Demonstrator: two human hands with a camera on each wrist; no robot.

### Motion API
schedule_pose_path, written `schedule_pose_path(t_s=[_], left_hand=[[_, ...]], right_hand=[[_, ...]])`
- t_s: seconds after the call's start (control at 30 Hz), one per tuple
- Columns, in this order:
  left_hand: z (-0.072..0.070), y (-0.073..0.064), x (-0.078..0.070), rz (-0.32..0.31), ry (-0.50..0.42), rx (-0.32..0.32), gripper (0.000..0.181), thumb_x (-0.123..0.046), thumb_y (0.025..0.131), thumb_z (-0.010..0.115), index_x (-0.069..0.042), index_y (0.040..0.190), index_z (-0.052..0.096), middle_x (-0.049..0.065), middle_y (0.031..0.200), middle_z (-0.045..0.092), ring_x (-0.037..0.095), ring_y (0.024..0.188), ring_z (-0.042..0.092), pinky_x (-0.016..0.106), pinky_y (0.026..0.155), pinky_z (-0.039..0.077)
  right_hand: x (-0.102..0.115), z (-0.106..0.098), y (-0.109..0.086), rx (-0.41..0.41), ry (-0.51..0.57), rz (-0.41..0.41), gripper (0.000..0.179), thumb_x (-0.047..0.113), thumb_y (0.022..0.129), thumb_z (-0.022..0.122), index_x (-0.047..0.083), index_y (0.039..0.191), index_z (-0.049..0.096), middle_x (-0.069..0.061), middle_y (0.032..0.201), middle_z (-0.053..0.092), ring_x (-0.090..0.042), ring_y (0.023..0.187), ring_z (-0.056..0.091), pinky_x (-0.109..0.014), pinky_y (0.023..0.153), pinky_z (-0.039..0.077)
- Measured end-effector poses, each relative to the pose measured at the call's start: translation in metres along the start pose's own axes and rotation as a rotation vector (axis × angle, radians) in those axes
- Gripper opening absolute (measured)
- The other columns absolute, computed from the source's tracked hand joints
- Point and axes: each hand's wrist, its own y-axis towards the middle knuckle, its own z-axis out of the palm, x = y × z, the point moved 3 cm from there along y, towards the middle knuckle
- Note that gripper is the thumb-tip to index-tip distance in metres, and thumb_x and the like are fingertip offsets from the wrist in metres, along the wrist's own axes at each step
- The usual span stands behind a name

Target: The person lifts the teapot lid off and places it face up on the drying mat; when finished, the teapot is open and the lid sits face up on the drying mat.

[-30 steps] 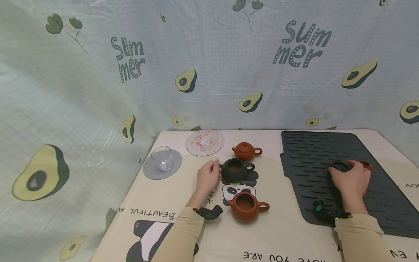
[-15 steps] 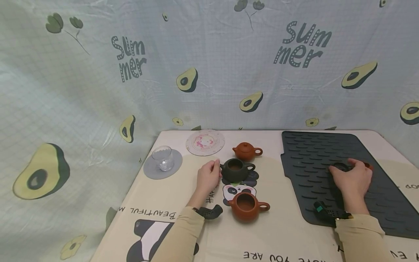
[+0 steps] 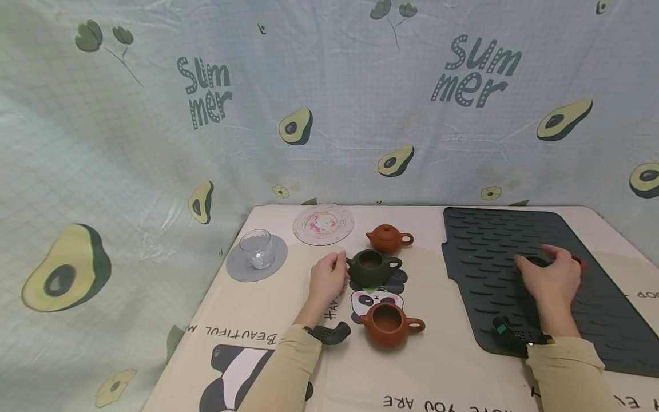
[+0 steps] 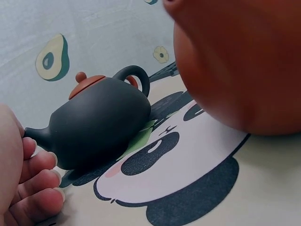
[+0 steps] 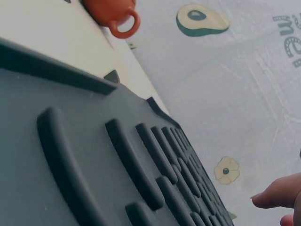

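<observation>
In the head view my left hand [image 3: 328, 278] pinches the spout of the dark green teapot [image 3: 369, 274], which stands lidless on the table. The left wrist view shows the curled fingers [image 4: 42, 181] at its spout tip. Over the dark ribbed mat, my right hand [image 3: 555, 280] holds a small dark lid [image 3: 538, 261] between thumb and fingers, which partly cover it. In the right wrist view only the thumb [image 5: 277, 193] and part of a finger show at the edge. A reddish-brown lid [image 3: 580, 262] lies beside the right hand, mostly hidden behind it.
An open reddish-brown teapot [image 3: 388, 329] stands nearer me. A smaller lidded orange teapot [image 3: 387, 238] stands behind the dark one. At left, a glass cup [image 3: 257, 250] sits on a grey coaster [image 3: 239, 272]. A patterned round coaster [image 3: 323, 226] lies behind. The ribbed mat [image 3: 494, 240] covers the right side.
My right hand has shifted slightly up and left in the head view, and less of the dark lid shows. The left hand and the teapots stay where they were.
</observation>
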Motion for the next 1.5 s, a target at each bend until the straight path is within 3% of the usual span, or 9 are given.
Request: schedule_pose_path(t_s=[0.2,0.4,0.6,0.73,0.83,0.97,1.1,1.3,1.5], left_hand=[[0.002,0.001,-0.001,-0.002,-0.011,-0.025,0.039,-0.034,0.108,0.050,-0.011,0.079,0.061,0.000,0.061,0.060,0.014,0.044,0.052,0.027,0.046,0.044],[0.001,0.000,-0.001,-0.023,0.001,-0.073,0.035,-0.041,0.102,0.062,-0.013,0.082,0.056,0.002,0.063,0.056,0.017,0.044,0.054,0.028,0.046,0.043],[0.001,-0.005,0.003,-0.039,-0.017,-0.060,0.036,-0.046,0.099,0.065,-0.014,0.090,0.052,0.003,0.074,0.053,0.016,0.046,0.053,0.026,0.045,0.043],[0.002,-0.004,0.001,-0.004,-0.034,-0.059,0.034,-0.046,0.099,0.064,-0.015,0.094,0.052,0.003,0.079,0.052,0.015,0.049,0.053,0.026,0.045,0.044],[0.003,0.000,-0.004,0.047,-0.034,-0.076,0.031,-0.043,0.099,0.066,-0.015,0.095,0.053,0.002,0.080,0.052,0.015,0.058,0.053,0.026,0.050,0.043],[0.003,0.006,-0.010,0.129,0.008,-0.117,0.029,-0.037,0.098,0.068,-0.013,0.091,0.055,0.002,0.080,0.052,0.017,0.072,0.050,0.029,0.062,0.041],[0.006,0.014,-0.015,0.189,0.038,-0.145,0.028,-0.035,0.096,0.069,-0.011,0.090,0.056,0.005,0.081,0.052,0.018,0.075,0.048,0.032,0.066,0.039],[0.011,0.029,-0.021,0.194,0.015,-0.117,0.028,-0.035,0.096,0.068,-0.010,0.090,0.057,0.002,0.081,0.052,0.018,0.075,0.049,0.032,0.068,0.040],[0.012,0.053,-0.026,0.057,-0.048,0.032,0.035,-0.044,0.101,0.061,-0.009,0.094,0.060,0.003,0.082,0.057,0.018,0.074,0.052,0.031,0.067,0.041]], right_hand=[[0.011,0.003,-0.002,0.023,-0.002,-0.045,0.069,0.026,0.098,0.064,-0.005,0.152,0.037,-0.030,0.155,0.035,-0.050,0.139,0.034,-0.065,0.109,0.030],[0.030,0.014,-0.009,0.061,0.008,-0.135,0.067,0.029,0.098,0.065,-0.005,0.151,0.039,-0.030,0.151,0.039,-0.050,0.132,0.039,-0.065,0.103,0.033],[0.057,0.023,-0.034,0.073,0.036,-0.278,0.060,0.029,0.098,0.067,-0.001,0.146,0.048,-0.026,0.137,0.049,-0.031,0.084,0.050,-0.047,0.073,0.038],[0.081,0.025,-0.046,0.079,0.049,-0.400,0.055,0.029,0.097,0.070,0.001,0.141,0.053,-0.019,0.113,0.053,-0.021,0.071,0.045,-0.040,0.067,0.035],[0.100,0.029,-0.054,0.092,0.062,-0.512,0.050,0.025,0.096,0.071,0.002,0.138,0.056,-0.014,0.104,0.053,-0.020,0.072,0.046,-0.040,0.067,0.036],[0.125,0.041,-0.065,0.143,0.075,-0.658,0.046,0.019,0.094,0.073,0.000,0.133,0.058,-0.019,0.114,0.058,-0.024,0.079,0.051,-0.040,0.069,0.039],[0.142,0.057,-0.073,0.231,0.041,-0.739,0.044,0.017,0.093,0.074,0.001,0.132,0.060,-0.021,0.123,0.059,-0.028,0.085,0.056,-0.041,0.069,0.043],[0.150,0.084,-0.078,0.396,-0.036,-0.726,0.046,0.023,0.094,0.074,0.003,0.133,0.060,-0.019,0.127,0.061,-0.033,0.098,0.060,-0.044,0.077,0.050],[0.153,0.106,-0.075,0.480,-0.060,-0.643,0.042,0.024,0.096,0.069,0.001,0.131,0.061,-0.020,0.126,0.064,-0.040,0.113,0.060,-0.052,0.091,0.051]])
